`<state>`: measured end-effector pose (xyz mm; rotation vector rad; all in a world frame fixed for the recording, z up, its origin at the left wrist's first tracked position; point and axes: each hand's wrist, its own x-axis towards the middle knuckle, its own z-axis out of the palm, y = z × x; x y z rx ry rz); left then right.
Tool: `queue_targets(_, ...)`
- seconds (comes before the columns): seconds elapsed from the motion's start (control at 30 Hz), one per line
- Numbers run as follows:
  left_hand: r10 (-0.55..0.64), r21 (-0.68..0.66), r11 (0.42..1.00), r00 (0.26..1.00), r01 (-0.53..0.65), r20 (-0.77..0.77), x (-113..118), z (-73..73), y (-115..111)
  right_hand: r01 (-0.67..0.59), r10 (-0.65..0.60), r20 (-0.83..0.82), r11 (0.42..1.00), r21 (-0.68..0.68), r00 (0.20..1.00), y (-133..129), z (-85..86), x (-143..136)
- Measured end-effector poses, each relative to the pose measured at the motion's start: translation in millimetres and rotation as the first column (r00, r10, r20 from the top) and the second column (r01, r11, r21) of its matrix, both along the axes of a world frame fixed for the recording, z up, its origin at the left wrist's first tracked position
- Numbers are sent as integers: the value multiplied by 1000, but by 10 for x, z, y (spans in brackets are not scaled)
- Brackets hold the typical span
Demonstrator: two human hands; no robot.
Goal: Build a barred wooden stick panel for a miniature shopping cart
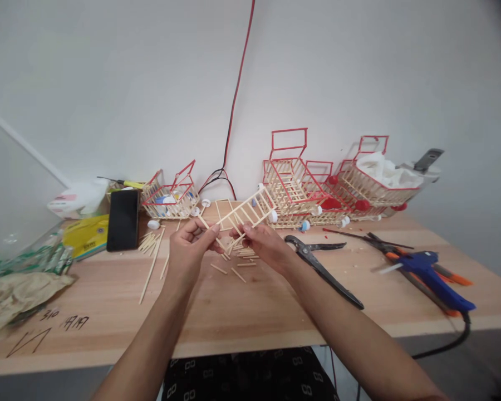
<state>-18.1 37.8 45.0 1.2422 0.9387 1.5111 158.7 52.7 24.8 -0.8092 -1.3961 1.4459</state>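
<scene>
A small ladder-like frame of pale wooden sticks (pixel 246 213) is held up at the middle of the view, above the table. My left hand (pixel 191 243) pinches its left end between thumb and fingers. My right hand (pixel 261 239) grips the lower side of the frame, fingers closed round its sticks. Short loose sticks (pixel 245 252) lie on the wood just behind and below the hands. Another flat stick frame (pixel 223 207) is partly hidden behind the held one.
Stick-built carts with red trim (pixel 290 184) stand along the wall. Black cutters (pixel 323 267) and a blue glue gun (pixel 430 273) lie right. A phone (pixel 123 220), yellow packet (pixel 87 236) and longer sticks (pixel 151 267) are left. The table's front edge (pixel 250 348) is near.
</scene>
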Motion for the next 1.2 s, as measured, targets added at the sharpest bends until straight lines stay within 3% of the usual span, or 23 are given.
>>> queue_targets(0.4, 0, 35, 999, 1000, 1, -26, -31, 28, 18, 4, -7, -71, 999, -44, 997, 0, 0, -13)
queue_targets(0.83, 60, 152, 988, 962, -19, -265, -10, 346, -73, -34, 33, -87, 999, -20, 996, 1, 18, 12)
queue_targets(1.2, 55, 182, 983, 950, 2, -307, -59, 346, -41, -29, 21, -128, 998, -61, 992, -16, 63, 4)
